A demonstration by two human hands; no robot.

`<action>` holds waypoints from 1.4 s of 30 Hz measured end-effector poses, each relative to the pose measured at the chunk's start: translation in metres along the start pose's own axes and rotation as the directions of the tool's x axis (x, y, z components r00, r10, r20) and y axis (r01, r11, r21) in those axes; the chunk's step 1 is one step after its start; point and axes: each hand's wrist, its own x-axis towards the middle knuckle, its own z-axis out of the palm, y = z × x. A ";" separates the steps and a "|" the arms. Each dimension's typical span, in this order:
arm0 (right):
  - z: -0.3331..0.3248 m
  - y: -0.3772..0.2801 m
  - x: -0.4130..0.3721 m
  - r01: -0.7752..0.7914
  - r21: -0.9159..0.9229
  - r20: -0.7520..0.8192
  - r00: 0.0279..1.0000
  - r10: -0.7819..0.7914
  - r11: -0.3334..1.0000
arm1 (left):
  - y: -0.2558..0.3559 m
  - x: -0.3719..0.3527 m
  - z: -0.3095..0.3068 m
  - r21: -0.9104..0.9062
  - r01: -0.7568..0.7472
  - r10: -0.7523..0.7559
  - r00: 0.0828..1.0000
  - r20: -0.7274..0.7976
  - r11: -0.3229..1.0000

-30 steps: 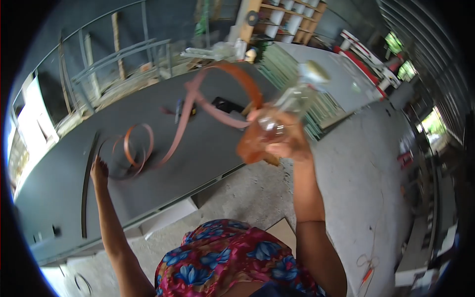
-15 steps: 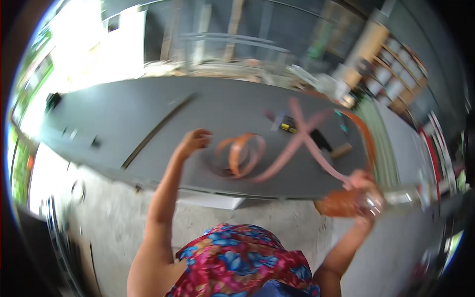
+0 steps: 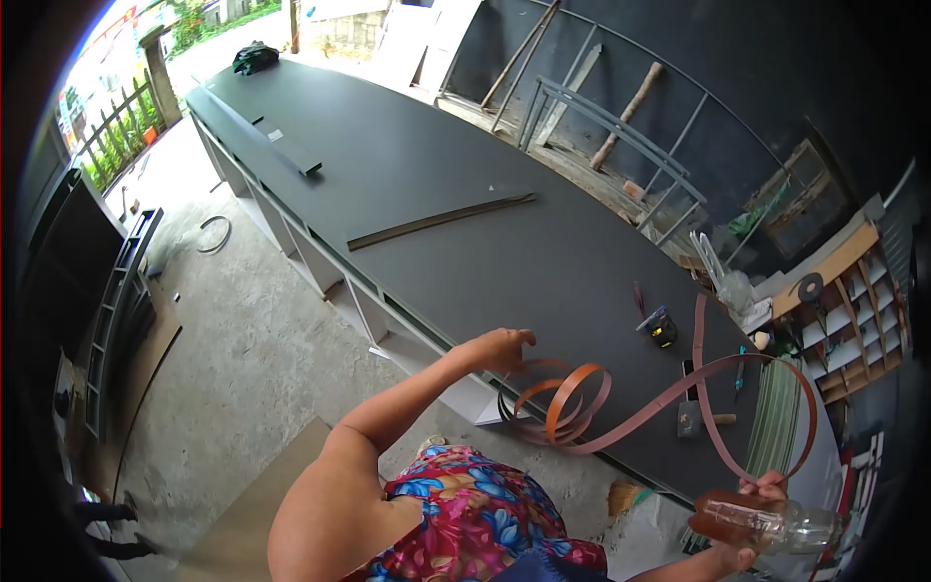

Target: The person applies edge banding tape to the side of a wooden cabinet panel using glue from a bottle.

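Note:
My right hand (image 3: 766, 488) grips a clear plastic bottle (image 3: 810, 529), tipped on its side, with orange-brown contents at its left end. A long edging strip (image 3: 669, 393), brown on one face and orange on the other, loops up from the table and comes down at the fingers of this hand. Its other end lies in loose coils (image 3: 572, 407) at the table's front edge. Beside those coils is my left hand (image 3: 499, 347), fingers curled, just above the table edge. Whether it pinches anything is hidden.
The long dark-grey table (image 3: 417, 175) carries a dark flat strip (image 3: 441, 221), a tape measure (image 3: 661, 328), a hammer (image 3: 690, 419) and a teal-handled tool (image 3: 741, 369). A dark bundle (image 3: 255, 58) lies at the far end. A metal frame (image 3: 621, 126) leans on the wall. A pigeonhole shelf (image 3: 863, 310) stands right.
The view has swung to the right. My left hand has come closer to the coils and its fingers have curled in. My right hand still holds the bottle.

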 end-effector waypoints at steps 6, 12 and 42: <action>0.006 -0.016 -0.008 -0.034 0.070 0.050 0.998 0.031 0.997 | 0.056 -0.033 -0.013 -0.111 -0.119 0.107 0.989 -0.104 0.987; 0.037 -0.041 -0.024 0.011 -0.048 0.045 0.999 -0.009 0.999 | 0.155 -0.060 -0.015 -0.472 -0.474 0.379 0.880 -0.285 0.744; -0.021 -0.049 -0.151 -0.273 0.201 0.662 0.746 0.075 0.941 | 0.196 -0.100 0.198 -0.325 0.053 0.190 0.718 0.669 0.944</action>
